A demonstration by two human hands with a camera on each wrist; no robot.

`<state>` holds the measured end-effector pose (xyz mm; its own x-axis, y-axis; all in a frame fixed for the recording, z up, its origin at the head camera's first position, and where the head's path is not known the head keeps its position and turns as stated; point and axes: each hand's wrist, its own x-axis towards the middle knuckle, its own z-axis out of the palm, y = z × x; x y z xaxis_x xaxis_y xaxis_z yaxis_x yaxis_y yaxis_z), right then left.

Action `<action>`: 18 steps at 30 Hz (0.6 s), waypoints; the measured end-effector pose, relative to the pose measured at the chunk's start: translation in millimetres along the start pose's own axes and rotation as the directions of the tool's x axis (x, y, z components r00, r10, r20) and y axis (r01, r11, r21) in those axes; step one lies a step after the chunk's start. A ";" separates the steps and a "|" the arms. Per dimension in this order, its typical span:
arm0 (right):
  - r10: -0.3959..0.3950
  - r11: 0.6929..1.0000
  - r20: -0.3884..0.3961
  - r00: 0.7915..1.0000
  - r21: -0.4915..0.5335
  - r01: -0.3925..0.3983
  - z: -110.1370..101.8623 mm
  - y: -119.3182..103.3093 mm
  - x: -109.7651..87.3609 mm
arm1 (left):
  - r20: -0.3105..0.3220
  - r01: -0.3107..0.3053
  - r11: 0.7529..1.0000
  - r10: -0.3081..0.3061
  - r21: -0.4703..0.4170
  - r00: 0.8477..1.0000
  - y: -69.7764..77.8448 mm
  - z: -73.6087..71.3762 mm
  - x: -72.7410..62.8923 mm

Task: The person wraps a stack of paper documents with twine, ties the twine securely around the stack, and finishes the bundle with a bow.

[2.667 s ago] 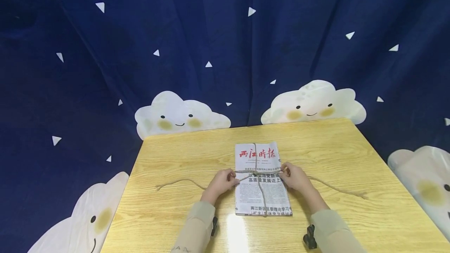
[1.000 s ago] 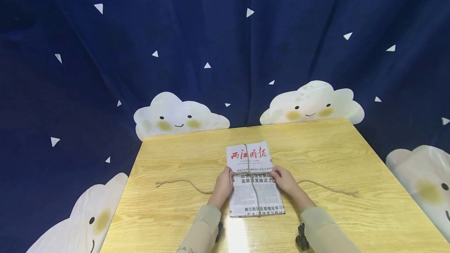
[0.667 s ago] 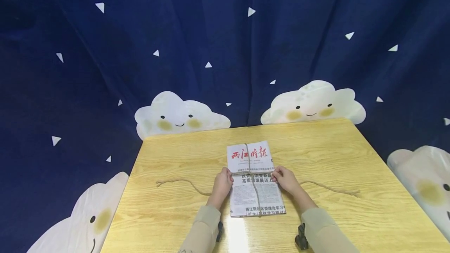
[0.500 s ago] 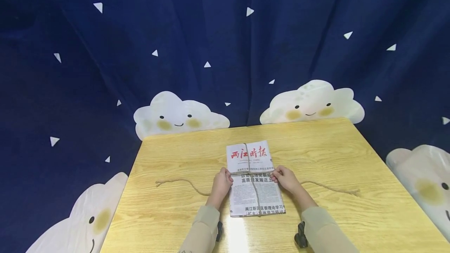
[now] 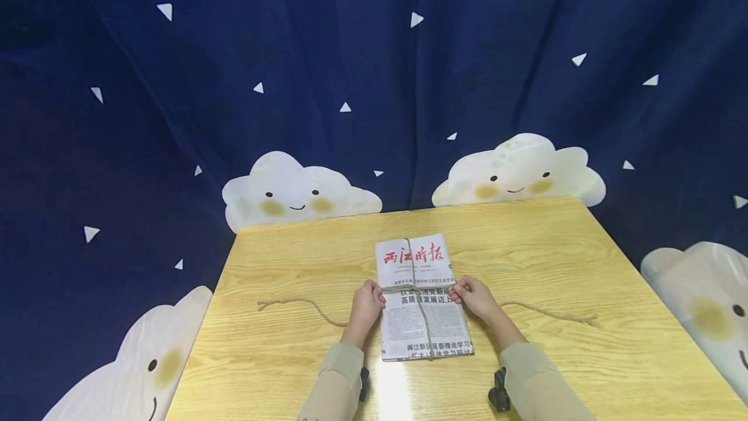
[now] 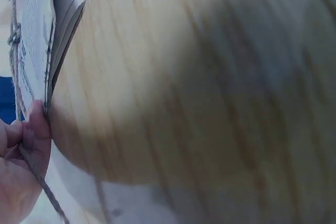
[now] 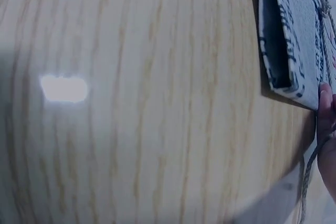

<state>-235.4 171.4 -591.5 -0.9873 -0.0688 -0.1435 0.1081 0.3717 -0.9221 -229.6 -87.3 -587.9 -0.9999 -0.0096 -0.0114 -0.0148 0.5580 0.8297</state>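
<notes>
A folded newspaper stack with red masthead characters lies on the wooden table. Brown twine crosses it lengthwise and sideways, with a knot where the strands meet near the middle. At the stack's left edge my left hand pinches one end of the twine; the left wrist view shows that strand running out below the fingers. My right hand pinches the other end at the right edge, a fingertip close against the paper. In the right wrist view, its loose strand hangs past the hand.
The wooden table extends around the stack. Loose twine tails lie on it to the left and right. Behind stands a dark blue curtain with white triangles and smiling clouds.
Since the earliest frame, the newspaper stack has shifted slightly left and the twine across it has drawn in straighter. Over the last second both hands have stayed almost still, the left edging slightly outward.
</notes>
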 end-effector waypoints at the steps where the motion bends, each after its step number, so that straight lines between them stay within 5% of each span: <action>1: -0.005 1.000 -0.003 1.000 0.000 0.005 0.0 0.7 -0.3 | 0.006 -0.006 1.000 0.006 0.002 1.000 -0.6 -0.4 0.2; 7: -0.012 0.999 -0.017 1.000 -0.034 0.011 0.5 0.9 -1.7 | 0.126 -0.074 0.995 0.065 0.060 0.990 -8.8 -16.7 3.0; 12: -0.001 0.999 -0.019 1.000 -0.044 0.000 1.0 2.1 -1.4 | 0.252 -0.162 0.958 0.101 0.235 0.962 -11.3 -40.7 7.9; 16: -0.003 0.999 -0.027 1.000 -0.044 0.002 1.9 3.1 -1.3 | 0.171 -0.248 0.887 0.195 0.390 0.966 -6.6 -44.9 12.4; 18: -0.006 0.999 -0.027 1.000 -0.049 0.004 2.2 3.6 -1.4 | 0.087 -0.265 0.877 0.251 0.401 0.964 -2.0 -40.3 14.6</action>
<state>-233.4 170.8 -595.4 -0.9906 -0.0461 -0.1287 0.0980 0.4167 -0.9038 -244.1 -121.9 -567.2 -0.9678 0.2032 0.1487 0.2510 0.8247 0.5068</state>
